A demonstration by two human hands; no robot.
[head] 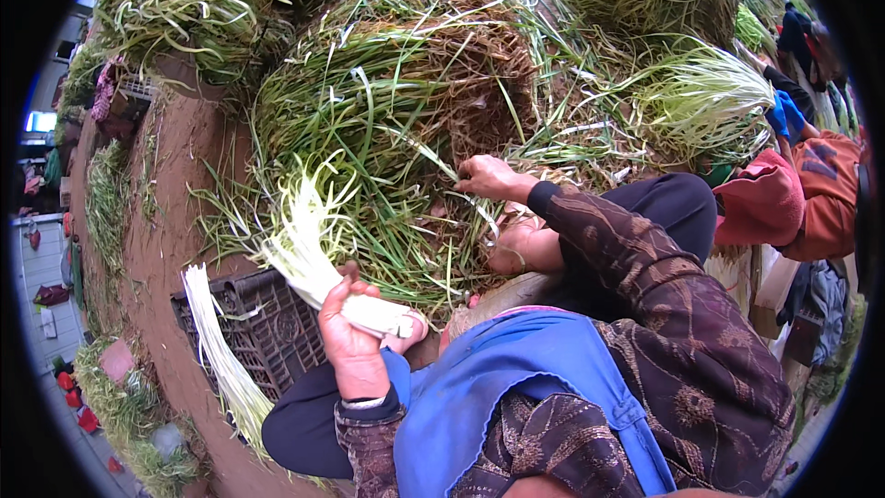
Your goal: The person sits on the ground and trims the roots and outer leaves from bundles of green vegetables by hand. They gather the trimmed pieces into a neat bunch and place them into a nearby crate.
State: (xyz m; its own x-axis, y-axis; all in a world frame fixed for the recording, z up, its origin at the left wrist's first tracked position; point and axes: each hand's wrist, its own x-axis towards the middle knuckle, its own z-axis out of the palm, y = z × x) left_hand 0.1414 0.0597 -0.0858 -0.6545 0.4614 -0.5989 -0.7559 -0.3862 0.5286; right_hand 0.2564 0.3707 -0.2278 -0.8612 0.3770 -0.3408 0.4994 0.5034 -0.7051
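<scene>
My left hand (352,332) is closed around a bundle of pale, leafy stalks (311,270), its cut white ends pointing to the lower right and its leafy tips spread to the upper left. My right hand (487,178), fingertips together, is at a few loose pale-green strands beside the big heap of green leaves (346,111); whether it grips one is not clear. Brown roots (484,76) show along the heap's right side. Another bunch of long white stalks (225,360) lies over a dark plastic crate (276,318) at my left.
At the right, a person in an orange garment (826,187) and blue gloves (785,114) holds a large leafy bunch (719,97). More heaps of greens (187,21) stand at the upper left and upper right. Bare brown ground (187,200) runs along the left.
</scene>
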